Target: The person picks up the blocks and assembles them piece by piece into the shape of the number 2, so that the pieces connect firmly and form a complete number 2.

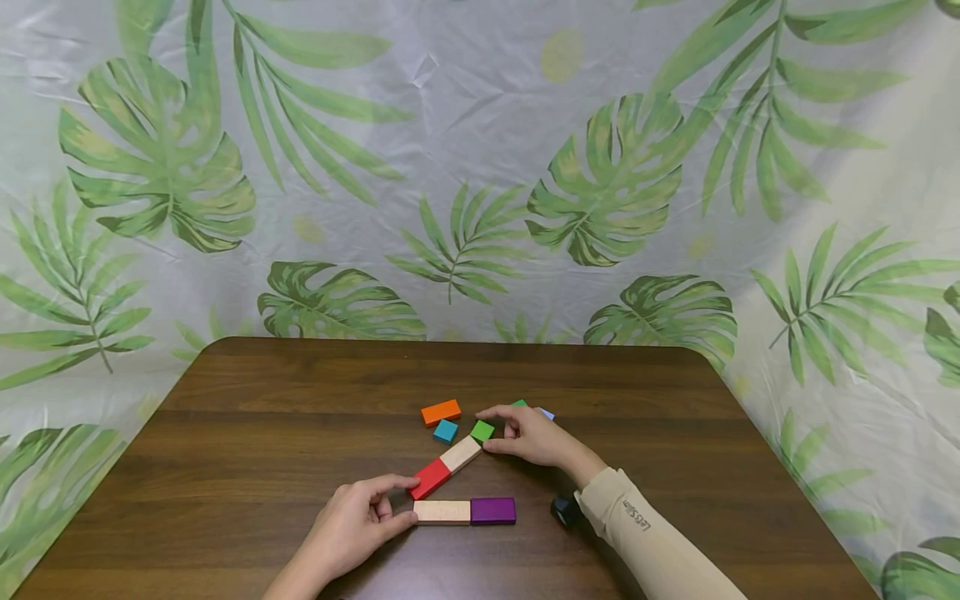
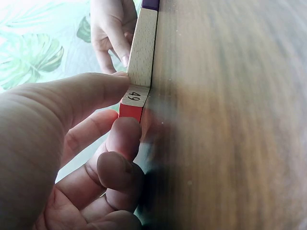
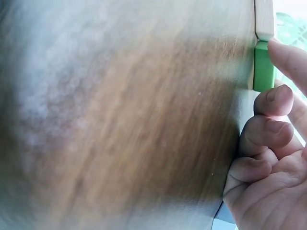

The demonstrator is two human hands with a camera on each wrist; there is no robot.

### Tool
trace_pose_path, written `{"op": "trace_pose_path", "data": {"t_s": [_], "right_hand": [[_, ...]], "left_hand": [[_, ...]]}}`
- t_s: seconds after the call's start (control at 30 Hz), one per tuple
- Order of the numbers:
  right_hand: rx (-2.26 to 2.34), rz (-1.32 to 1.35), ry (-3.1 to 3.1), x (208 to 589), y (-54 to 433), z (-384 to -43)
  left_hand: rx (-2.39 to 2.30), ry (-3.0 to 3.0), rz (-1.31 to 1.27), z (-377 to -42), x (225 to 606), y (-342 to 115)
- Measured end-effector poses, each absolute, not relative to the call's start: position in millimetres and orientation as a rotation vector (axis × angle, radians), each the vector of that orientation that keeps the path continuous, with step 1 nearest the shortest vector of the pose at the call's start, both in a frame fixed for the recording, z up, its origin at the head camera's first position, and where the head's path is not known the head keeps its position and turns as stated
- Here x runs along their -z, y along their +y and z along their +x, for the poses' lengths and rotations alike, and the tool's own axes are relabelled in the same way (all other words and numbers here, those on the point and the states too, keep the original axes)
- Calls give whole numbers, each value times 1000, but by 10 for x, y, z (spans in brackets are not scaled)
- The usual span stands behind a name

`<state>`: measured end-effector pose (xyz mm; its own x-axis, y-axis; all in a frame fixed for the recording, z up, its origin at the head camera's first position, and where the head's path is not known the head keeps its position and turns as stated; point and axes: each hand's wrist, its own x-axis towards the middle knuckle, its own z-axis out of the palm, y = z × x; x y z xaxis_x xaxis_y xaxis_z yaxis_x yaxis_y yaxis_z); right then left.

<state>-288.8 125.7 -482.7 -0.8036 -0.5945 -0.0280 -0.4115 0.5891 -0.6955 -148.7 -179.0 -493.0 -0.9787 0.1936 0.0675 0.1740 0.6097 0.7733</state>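
Observation:
A red block (image 1: 431,478) and a plain wood block (image 1: 461,453) lie end to end on a slant, with a green block (image 1: 482,431) at their far end. Nearer me, another plain wood block (image 1: 442,512) runs sideways to a purple block (image 1: 493,511). My left hand (image 1: 352,521) is at the corner where the two rows meet, index fingertip on the red block and thumb against the near wood block's end, marked 49 in the left wrist view. My right hand (image 1: 534,435) pinches the green block between thumb and fingers.
Beyond the rows lie an orange block (image 1: 441,412) and a blue block (image 1: 446,431). Partly hidden behind my right hand are a darker green block (image 1: 519,403) and a pale blue block (image 1: 547,413). A small black object (image 1: 564,512) shows beside the right cuff.

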Motion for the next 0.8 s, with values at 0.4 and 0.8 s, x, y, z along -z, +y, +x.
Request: {"op": "trace_pose_path", "data": {"t_s": [0.4, 0.8], "right_hand": [[1054, -772, 2568, 4765, 1326, -2905], [1222, -727, 2585, 4710, 1572, -2935]], "left_hand": [[-1334, 2787, 310, -1490, 4928, -1789], [-1340, 2796, 312, -1493, 4941, -1798]]}}
